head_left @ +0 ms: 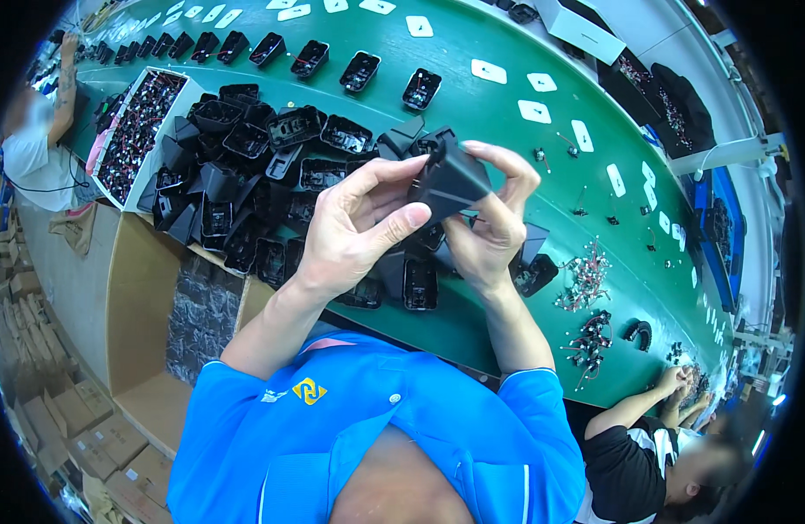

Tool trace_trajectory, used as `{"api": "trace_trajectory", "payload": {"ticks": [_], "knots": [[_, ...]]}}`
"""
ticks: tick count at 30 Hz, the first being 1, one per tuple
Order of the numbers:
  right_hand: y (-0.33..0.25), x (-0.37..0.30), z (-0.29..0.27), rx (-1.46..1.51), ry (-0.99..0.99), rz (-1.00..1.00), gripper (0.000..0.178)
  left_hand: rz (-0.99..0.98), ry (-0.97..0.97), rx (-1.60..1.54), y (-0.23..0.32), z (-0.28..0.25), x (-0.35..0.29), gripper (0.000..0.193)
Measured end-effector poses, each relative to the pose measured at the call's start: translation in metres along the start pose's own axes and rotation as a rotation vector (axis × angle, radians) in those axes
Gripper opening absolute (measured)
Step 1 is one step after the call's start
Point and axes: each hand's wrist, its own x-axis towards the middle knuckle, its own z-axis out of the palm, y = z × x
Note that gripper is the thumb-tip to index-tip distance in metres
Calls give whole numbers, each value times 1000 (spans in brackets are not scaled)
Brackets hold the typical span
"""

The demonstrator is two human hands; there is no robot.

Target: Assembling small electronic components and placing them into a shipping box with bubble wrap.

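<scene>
Above the green worktable I hold one black plastic housing point(455, 182) between both hands. My left hand point(359, 218) grips its left side, thumb in front and fingers behind. On the right side, my right hand point(494, 210) closes its fingers round the housing. The part is tilted, and its inside cannot be made out. Below and to the left of my hands lies a heap of similar black housings point(219, 188), many with their hollow side up. A few more housings point(420, 284) lie under my wrists.
A row of black housings point(360, 72) and white plates point(488, 72) runs along the green table point(472, 113). A white box of small wired parts point(145, 131) stands left. Wired parts point(584, 278) lie in piles at right. An open carton point(145, 306) is at lower left. Co-workers sit at both sides.
</scene>
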Motion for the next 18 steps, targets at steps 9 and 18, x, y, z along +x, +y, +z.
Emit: {"api": "trace_trajectory", "payload": {"ticks": [9,18], "knots": [[6,38,3,-61,-347,47,23,-144,127,16,-5,-17,17,52],[150,70,-27,-722,-727,349,34,271,160,1568,4,-131,57,43]]}}
